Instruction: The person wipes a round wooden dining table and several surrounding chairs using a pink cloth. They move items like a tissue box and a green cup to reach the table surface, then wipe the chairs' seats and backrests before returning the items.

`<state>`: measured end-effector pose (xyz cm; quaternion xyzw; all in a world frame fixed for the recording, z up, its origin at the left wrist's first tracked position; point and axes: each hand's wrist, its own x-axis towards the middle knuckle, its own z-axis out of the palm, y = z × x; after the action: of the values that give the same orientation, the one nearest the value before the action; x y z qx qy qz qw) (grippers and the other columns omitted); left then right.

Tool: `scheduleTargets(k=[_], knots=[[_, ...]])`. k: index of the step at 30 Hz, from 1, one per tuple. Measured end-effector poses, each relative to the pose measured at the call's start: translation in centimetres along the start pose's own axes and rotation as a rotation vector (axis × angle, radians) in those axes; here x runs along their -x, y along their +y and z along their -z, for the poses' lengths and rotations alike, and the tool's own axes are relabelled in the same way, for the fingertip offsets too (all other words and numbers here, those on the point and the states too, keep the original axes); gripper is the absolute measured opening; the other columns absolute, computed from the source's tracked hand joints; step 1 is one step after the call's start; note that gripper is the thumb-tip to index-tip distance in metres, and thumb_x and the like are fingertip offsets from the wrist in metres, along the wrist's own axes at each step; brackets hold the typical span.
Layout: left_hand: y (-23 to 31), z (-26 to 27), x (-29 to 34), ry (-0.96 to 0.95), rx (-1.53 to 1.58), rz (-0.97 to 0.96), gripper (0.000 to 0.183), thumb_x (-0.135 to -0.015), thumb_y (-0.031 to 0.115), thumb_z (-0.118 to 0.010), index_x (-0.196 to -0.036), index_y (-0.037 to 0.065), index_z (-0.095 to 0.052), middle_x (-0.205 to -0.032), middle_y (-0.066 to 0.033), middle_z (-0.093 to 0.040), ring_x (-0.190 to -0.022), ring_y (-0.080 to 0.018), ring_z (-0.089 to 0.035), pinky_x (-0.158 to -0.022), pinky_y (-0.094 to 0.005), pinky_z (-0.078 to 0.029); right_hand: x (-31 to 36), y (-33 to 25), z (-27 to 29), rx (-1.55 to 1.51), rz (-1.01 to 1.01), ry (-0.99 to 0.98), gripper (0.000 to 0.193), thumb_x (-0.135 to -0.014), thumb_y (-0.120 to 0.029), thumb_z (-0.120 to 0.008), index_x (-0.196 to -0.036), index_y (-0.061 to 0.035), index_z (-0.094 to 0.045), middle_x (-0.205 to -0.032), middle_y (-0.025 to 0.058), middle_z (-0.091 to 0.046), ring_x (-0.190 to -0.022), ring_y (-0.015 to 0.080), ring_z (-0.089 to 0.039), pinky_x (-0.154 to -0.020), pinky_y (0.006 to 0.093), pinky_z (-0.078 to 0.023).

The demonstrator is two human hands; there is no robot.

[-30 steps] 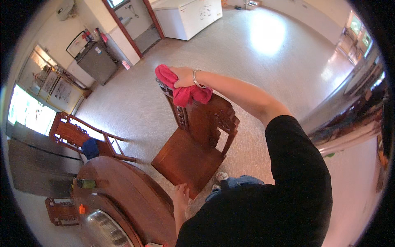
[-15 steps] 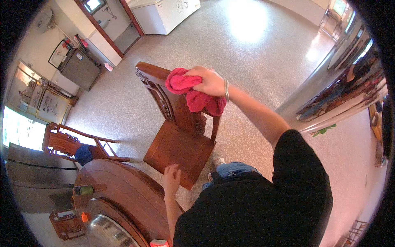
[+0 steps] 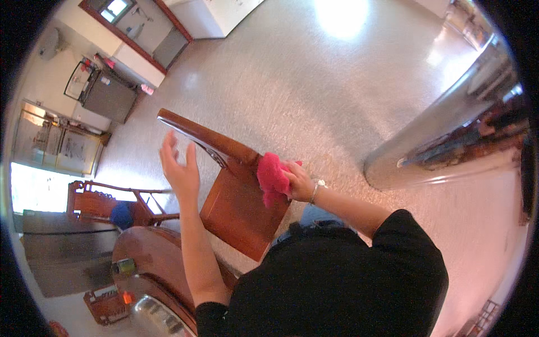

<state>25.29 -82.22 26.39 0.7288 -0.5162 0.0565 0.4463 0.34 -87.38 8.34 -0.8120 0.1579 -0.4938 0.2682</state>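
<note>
A dark red-brown wooden chair stands in front of me, with its seat [image 3: 241, 222] toward me and the top rail [image 3: 216, 136] of its back slanting down to the right. My right hand [image 3: 299, 181] grips a bunched pink cloth [image 3: 272, 173] against the right end of that rail, and part of the cloth hangs over the side of the back. Close to the rail's left end, my left hand [image 3: 181, 165] is raised with fingers apart, holding nothing. Whether its fingertips touch the wood I cannot tell.
At the lower left is a round wooden table [image 3: 151, 250] bearing a green-and-dark object [image 3: 124, 266] and a shiny metal cover [image 3: 160, 314]. Another carved chair [image 3: 92, 199] with a blue item [image 3: 122, 214] stands beyond it. A shiny column [image 3: 415, 140] rises at the right.
My right hand and the pink cloth have slid from the rail's middle toward me, to its right end. My left hand has risen from beside the seat to the rail's left end. The chair back looks lower.
</note>
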Motion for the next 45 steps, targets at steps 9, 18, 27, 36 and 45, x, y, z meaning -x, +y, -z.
scheduleTargets(k=[9,18,27,36,45], knots=[[1.0,-9.6,-7.8,-0.15,-0.586,0.219,0.065,-0.088,0.027,-0.062,-0.143,0.015,-0.031,-0.147,-0.0284,-0.018,-0.136,-0.0432,-0.019,-0.11,-0.0479,-0.026,-1.1,10.3,3.4,-0.54,-0.461,-0.387,0.051,-0.076,0.001,-0.059,-0.126,-0.0041,-0.053,-0.121,0.0169,-0.057,-0.115,0.0328,-0.054,-0.101,0.0362,-0.041],[1.8,-8.5,-7.6,0.086,-0.245,0.543,0.048,-0.101,0.027,-0.041,-0.141,0.001,-0.034,-0.142,-0.0214,-0.034,-0.13,-0.0324,-0.036,-0.108,-0.0392,-0.029,-16.8,4.9,-3.6,-0.926,-0.009,-0.434,0.052,-0.098,-0.035,-0.044,-0.14,-0.004,-0.039,-0.143,0.0278,-0.034,-0.132,0.0432,-0.033,-0.111,0.0468,-0.026],[2.7,-9.6,-8.6,-0.165,-0.566,0.479,0.048,-0.1,0.025,-0.043,-0.142,0.004,-0.033,-0.146,-0.0207,-0.028,-0.136,-0.0333,-0.024,-0.111,-0.0423,-0.022,-4.5,16.7,-16.5,-0.809,-0.618,-0.787,0.045,-0.1,-0.034,-0.039,-0.119,0.0048,-0.051,-0.132,0.0237,-0.047,-0.123,0.0393,-0.044,-0.104,0.0438,-0.034],[3.2,-9.6,-9.0,-0.35,-0.727,0.443,0.049,-0.096,0.023,-0.05,-0.14,0.005,-0.036,-0.147,-0.0199,-0.028,-0.138,-0.0349,-0.02,-0.112,-0.046,-0.018,-13.8,10.1,-11.3,-0.971,-0.273,-0.492,0.046,-0.098,-0.031,-0.047,-0.127,0.0045,-0.048,-0.139,0.0261,-0.041,-0.131,0.0374,-0.038,-0.109,0.0439,-0.03],[3.6,-10.2,-10.0,-0.537,-0.906,0.515,0.057,-0.084,0.005,-0.059,-0.137,0.006,-0.039,-0.147,-0.0184,-0.024,-0.14,-0.0367,-0.014,-0.112,-0.0472,-0.015,-9.8,14.2,-16.2,-0.895,-0.307,-0.386,0.044,-0.095,-0.033,-0.049,-0.122,0.0013,-0.05,-0.134,0.021,-0.046,-0.128,0.0348,-0.041,-0.106,0.0444,-0.033]])
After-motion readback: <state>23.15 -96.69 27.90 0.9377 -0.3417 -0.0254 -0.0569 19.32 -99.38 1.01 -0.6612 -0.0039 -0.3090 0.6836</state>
